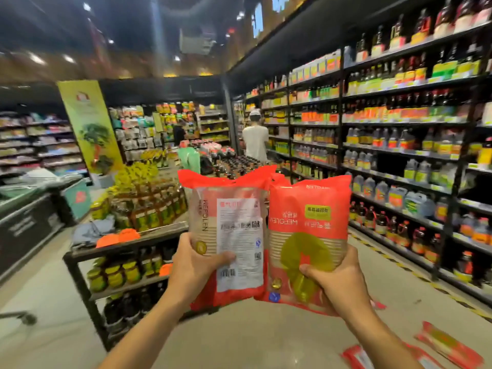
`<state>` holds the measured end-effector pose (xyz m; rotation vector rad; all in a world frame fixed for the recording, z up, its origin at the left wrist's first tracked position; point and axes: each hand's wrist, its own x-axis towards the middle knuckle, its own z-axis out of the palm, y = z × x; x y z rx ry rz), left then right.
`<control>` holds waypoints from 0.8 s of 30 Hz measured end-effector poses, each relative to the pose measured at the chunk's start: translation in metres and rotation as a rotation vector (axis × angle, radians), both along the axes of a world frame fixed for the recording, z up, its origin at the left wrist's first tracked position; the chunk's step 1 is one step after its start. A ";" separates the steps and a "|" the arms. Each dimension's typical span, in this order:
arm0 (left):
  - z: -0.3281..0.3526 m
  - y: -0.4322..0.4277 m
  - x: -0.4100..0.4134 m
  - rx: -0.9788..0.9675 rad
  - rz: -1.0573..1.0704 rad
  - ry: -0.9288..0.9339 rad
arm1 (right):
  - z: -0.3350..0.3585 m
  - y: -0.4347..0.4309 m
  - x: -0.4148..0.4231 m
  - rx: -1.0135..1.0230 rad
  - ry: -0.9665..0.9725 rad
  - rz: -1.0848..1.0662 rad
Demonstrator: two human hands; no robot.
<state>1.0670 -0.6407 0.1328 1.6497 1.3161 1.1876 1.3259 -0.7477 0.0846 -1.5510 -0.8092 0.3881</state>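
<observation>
I hold two red packs up side by side in a supermarket aisle. My left hand grips the left pack near its lower end, thumb across its white label; this pack shows its back. My right hand grips the right pack at its bottom, thumb on the green round print; this one shows its front, printed upside down. The two packs touch along their inner edges.
Tall shelves of bottles line the right side. A low black display rack with jars stands at the left. A person in a white shirt stands ahead by the shelves. Several red packs lie on the floor at lower right.
</observation>
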 end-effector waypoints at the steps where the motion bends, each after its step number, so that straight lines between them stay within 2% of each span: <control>1: 0.001 -0.001 -0.017 0.014 0.062 0.013 | -0.001 0.014 -0.013 0.008 0.005 0.056; 10: -0.004 -0.006 -0.160 -0.005 0.458 -0.048 | 0.011 0.113 -0.142 0.021 0.023 0.495; 16: -0.013 0.010 -0.249 0.029 0.616 -0.109 | 0.016 0.173 -0.235 -0.004 -0.047 0.627; 24: -0.014 0.075 -0.380 0.070 0.722 -0.153 | 0.035 0.266 -0.372 -0.018 -0.152 0.747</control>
